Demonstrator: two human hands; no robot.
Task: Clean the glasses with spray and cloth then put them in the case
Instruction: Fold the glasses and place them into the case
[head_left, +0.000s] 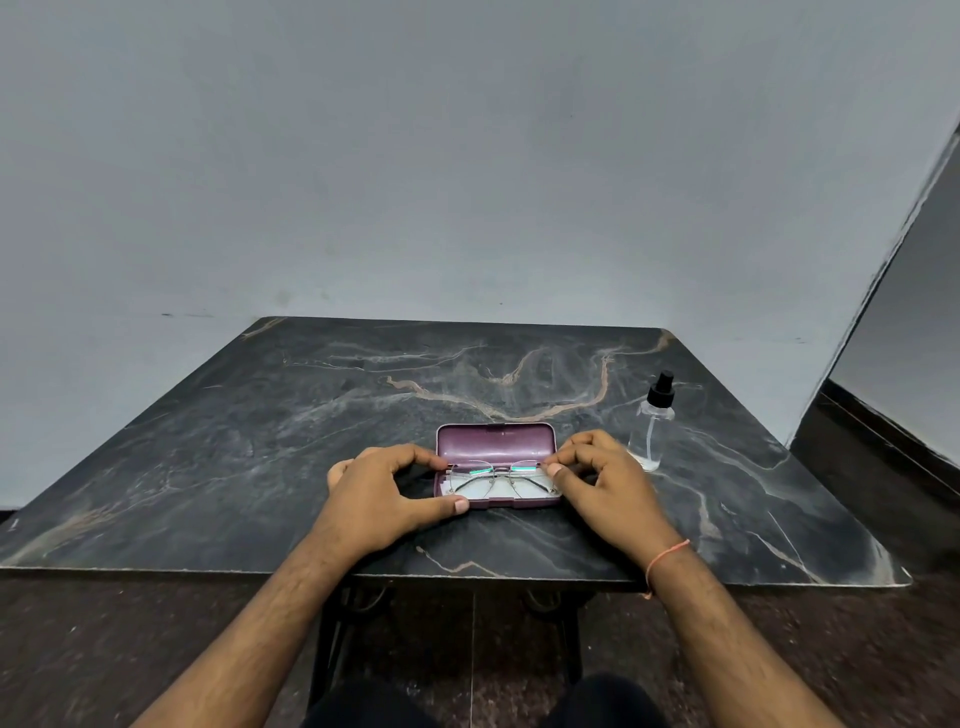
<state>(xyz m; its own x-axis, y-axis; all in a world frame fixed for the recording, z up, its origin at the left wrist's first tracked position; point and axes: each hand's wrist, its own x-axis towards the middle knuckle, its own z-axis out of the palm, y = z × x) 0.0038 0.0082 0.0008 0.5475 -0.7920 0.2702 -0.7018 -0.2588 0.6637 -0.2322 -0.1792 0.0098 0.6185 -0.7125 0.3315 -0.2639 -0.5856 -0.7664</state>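
A maroon glasses case (496, 441) lies open near the middle of the dark marble table (260, 441), its lid standing up at the back. Thin-rimmed glasses (498, 478) sit folded in the case's tray on a pale cloth (524, 498). My left hand (384, 493) pinches the left end of the glasses, its thumb along the case's front edge. My right hand (602, 478) pinches the right end of the glasses. A clear spray bottle (652, 423) with a black nozzle stands upright just right of my right hand.
The table's front edge runs close to my forearms and its right corner lies past the bottle. A grey wall rises behind the table. Dark floor and a black metal table frame (343, 623) show below.
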